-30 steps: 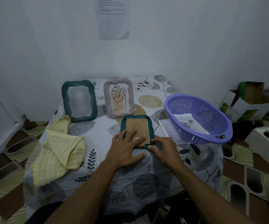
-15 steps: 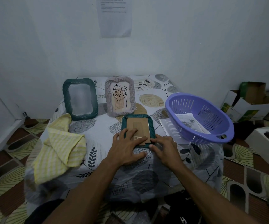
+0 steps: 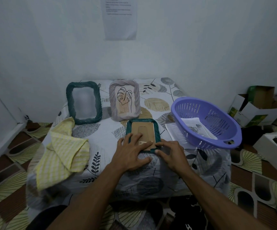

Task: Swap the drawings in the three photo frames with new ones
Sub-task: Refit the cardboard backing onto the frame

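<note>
- Fingers [image 3: 135, 138] of left hand [image 3: 131, 153] spread wide and flat, pressing the brown backing board [image 3: 143, 131] of the face-down teal frame [image 3: 157, 130]; gripping nothing. Right hand [image 3: 171, 154] fingers narrow, curled at the frame's near right corner; thumb tip at the rim. Cannot tell whether they pinch a tab or just touch the edge.
- Left to right across the table [image 3: 104, 138]: yellow checked cloth [image 3: 61, 151] crumpled at 9 o'clock from the hands; dark green frame [image 3: 83, 102] upright at 11 o'clock, its window looks blank or blurred; pale grey frame [image 3: 125, 100] upright at 12 o'clock, leaf drawing inside; teal frame lying flat just in front of it, under the hands; loose sheets [image 3: 172, 131] beside it at 2 o'clock, partly under the purple basket [image 3: 204, 120]; more paper inside the basket.
- Step in hand, as I judge: working the back of the teal frame, either freeing or seating the board. Which one, cannot tell.
- Next move likely calls for steady downward hold from the left palm while the right fingertips handle the corner catch; board is thin, may flex.
- Pose: both forearms reach straight in from 6 o'clock, wrists low, palms down, hands nearly touching.
</note>
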`<state>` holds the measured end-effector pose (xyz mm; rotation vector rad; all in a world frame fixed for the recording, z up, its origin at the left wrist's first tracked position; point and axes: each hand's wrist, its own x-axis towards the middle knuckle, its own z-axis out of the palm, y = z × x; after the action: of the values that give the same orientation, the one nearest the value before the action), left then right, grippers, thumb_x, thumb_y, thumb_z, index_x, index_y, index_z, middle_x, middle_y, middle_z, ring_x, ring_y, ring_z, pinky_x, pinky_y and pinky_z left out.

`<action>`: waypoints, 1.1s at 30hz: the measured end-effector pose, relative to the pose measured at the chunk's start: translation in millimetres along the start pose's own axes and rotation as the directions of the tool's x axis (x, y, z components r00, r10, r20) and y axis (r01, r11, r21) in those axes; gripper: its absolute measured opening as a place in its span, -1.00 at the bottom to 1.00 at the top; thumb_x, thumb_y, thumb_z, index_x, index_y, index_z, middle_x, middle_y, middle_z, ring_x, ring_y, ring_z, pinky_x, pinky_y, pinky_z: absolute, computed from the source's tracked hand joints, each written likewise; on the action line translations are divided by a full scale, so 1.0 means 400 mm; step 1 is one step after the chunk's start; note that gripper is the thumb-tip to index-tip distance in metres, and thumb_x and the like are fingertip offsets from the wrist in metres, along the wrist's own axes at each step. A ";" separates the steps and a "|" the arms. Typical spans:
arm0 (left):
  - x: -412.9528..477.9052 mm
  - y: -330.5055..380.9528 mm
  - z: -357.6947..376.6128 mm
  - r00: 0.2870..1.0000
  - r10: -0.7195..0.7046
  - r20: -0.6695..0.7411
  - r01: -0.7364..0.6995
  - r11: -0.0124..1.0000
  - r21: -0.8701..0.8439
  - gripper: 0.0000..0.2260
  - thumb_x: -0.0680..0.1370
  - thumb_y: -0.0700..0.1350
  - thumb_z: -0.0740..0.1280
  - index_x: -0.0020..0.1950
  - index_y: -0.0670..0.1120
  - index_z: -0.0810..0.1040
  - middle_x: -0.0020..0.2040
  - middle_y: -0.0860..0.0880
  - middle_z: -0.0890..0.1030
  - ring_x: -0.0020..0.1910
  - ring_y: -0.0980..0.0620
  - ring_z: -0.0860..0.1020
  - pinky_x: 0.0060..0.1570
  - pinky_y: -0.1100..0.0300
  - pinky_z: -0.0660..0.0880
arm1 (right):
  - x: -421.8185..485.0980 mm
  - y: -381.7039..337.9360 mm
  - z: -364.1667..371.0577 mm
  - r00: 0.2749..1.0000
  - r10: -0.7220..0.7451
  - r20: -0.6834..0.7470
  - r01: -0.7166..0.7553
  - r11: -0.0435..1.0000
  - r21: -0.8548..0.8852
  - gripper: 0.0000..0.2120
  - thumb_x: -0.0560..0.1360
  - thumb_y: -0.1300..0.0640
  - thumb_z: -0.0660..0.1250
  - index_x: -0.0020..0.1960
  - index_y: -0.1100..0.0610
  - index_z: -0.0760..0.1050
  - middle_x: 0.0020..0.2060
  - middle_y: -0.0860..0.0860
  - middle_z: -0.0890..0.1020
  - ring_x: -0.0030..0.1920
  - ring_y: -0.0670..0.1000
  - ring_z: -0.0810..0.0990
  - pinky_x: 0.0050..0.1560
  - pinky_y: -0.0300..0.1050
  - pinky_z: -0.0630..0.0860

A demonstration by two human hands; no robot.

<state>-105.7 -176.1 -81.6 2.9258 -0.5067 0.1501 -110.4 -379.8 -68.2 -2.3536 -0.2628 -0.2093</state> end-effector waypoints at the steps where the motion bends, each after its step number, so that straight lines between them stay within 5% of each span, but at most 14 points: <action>1: -0.001 -0.001 -0.001 1.000 0.003 0.003 -0.003 1.000 0.002 -0.36 0.40 0.48 -0.06 0.47 0.37 0.06 0.56 0.07 0.04 0.52 -0.12 -0.04 0.42 -0.22 0.02 | 0.000 0.002 0.000 1.000 0.002 0.006 -0.002 1.000 0.001 -0.77 0.42 -0.02 0.46 0.08 -0.11 0.62 -0.07 -0.14 0.54 0.16 0.02 0.43 0.21 0.10 0.41; 11: -0.006 -0.001 -0.002 0.999 0.040 0.021 -0.039 0.999 -0.023 -0.42 0.42 0.48 -0.07 0.44 0.42 0.07 0.58 0.01 -0.04 0.54 -0.17 -0.09 0.43 -0.27 -0.02 | 0.007 0.018 0.009 0.999 0.046 0.005 -0.046 0.999 0.021 -0.77 0.40 -0.07 0.47 0.05 -0.11 0.62 0.06 0.03 0.61 0.19 0.00 0.44 0.18 -0.10 0.41; 25: -0.001 -0.008 0.002 0.999 0.028 0.044 -0.027 0.999 -0.019 -0.41 0.41 0.50 -0.09 0.43 0.45 0.03 0.58 0.05 -0.04 0.54 -0.13 -0.10 0.43 -0.26 -0.03 | 0.006 0.017 0.016 0.997 0.069 -0.019 -0.067 0.994 0.088 -0.80 0.38 0.00 0.50 0.00 -0.08 0.63 0.01 -0.03 0.59 0.21 0.06 0.48 0.25 0.08 0.41; 33: -0.002 -0.013 0.009 1.000 0.019 0.019 -0.018 0.999 -0.049 -0.27 0.40 0.51 -0.05 0.52 0.30 -0.06 0.59 0.09 -0.05 0.55 -0.09 -0.08 0.46 -0.21 -0.04 | 0.007 0.026 0.016 0.999 0.042 -0.010 -0.041 0.995 0.088 -0.79 0.37 -0.03 0.51 0.01 -0.12 0.66 0.07 0.02 0.63 0.21 0.03 0.51 0.25 0.04 0.44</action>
<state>-104.3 -171.6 -86.0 2.8780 -0.5329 0.1104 -104.6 -382.4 -79.1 -2.2681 -0.2125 -0.1883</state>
